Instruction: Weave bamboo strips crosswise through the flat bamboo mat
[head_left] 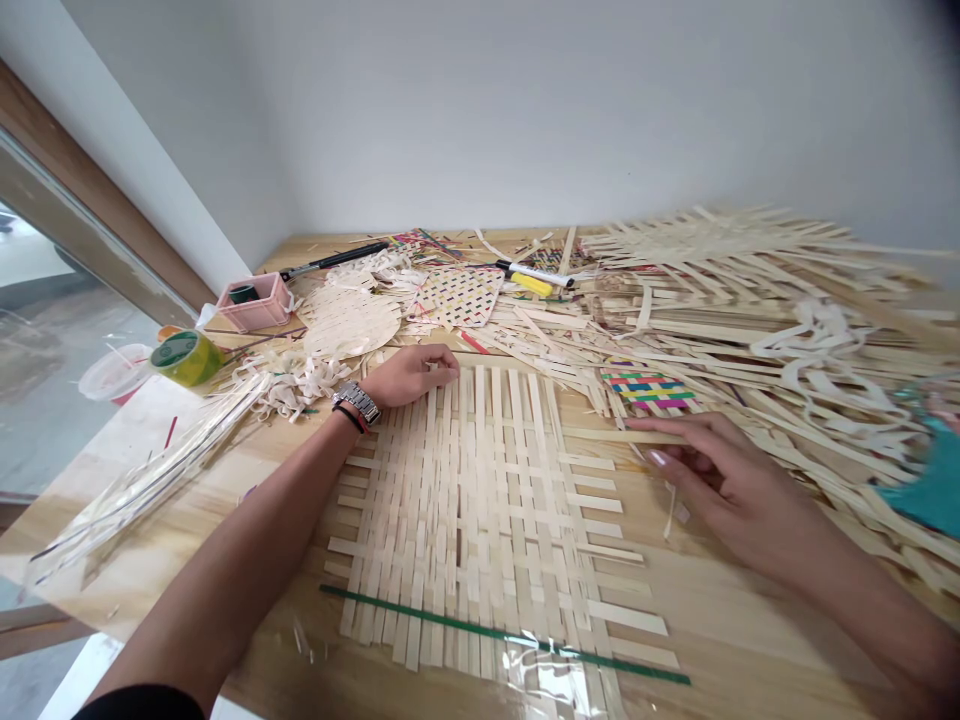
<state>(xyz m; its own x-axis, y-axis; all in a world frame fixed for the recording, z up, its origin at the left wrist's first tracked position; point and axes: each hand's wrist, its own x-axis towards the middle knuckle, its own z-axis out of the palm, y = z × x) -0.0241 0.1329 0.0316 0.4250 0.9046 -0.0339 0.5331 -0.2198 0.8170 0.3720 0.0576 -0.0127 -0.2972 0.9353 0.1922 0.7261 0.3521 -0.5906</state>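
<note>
A partly woven mat of pale bamboo strips [480,500] lies flat before me, its strip ends sticking out at the sides. At its far left edge rests my left hand [412,376], fingers curled and thumb against them; what they pinch, if anything, is hidden. My right hand [705,465], right of the mat, is closed on a single pale bamboo strip [592,434], which runs leftward to the mat's upper right edge. Across the near end of the mat lies a thin green strip [487,632], with shiny clear tape [544,665] over part of it.
Loose bamboo strips [697,345] cover the back and right of the table. A pink basket [255,304], a roll of yellow-green tape [187,358], markers [532,277] and a colourful woven piece [651,388] lie around. A wall [525,120] stands behind.
</note>
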